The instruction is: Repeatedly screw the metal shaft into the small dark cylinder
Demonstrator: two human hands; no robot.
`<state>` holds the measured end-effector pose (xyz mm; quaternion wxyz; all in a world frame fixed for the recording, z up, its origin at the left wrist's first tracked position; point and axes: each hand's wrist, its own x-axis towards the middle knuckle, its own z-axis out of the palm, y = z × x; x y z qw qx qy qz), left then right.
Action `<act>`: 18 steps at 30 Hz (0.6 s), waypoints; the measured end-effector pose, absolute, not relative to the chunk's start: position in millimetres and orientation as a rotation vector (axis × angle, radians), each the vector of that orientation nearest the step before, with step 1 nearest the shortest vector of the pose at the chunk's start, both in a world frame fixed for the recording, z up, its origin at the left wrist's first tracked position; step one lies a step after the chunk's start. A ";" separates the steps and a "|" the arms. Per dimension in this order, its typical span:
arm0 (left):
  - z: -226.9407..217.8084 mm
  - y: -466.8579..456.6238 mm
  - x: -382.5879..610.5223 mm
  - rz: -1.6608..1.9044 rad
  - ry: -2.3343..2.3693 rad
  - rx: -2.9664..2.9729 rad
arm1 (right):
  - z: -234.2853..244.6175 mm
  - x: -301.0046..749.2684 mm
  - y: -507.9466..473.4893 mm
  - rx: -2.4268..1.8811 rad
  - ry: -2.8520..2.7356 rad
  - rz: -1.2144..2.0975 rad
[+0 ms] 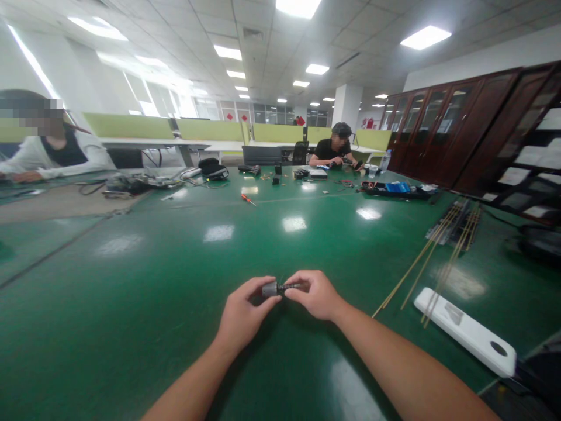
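Note:
My left hand (245,307) pinches a short grey metal cylinder (269,289) between thumb and fingers, just above the green tabletop (175,327). From its right end comes a dark, ridged rod (289,286), gripped by the thumb and fingertips of my right hand (318,295). Cylinder and rod lie in one line, roughly level. Whether they are joined or only touching cannot be made out. My right fingers hide the rod's far end.
A white elongated device (464,330) and thin yellowish rods (416,269) lie to the right. Farther off are a red screwdriver (248,199), a black pouch (213,169) and a dark tray with blue items (397,188). Two people sit around the table, one far ahead, one at left.

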<state>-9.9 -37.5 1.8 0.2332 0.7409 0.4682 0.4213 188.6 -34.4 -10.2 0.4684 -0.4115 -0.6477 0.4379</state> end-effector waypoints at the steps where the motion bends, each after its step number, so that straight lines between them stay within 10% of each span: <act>1: 1.7 -37.4 -9.9 1.159 1.286 2.030 | -10.0 188.9 -34.5 -1.012 -1.588 1.072; 18: 1.2 -36.7 -11.2 1.139 1.307 1.992 | -11.6 193.8 -33.8 -1.096 -1.639 1.004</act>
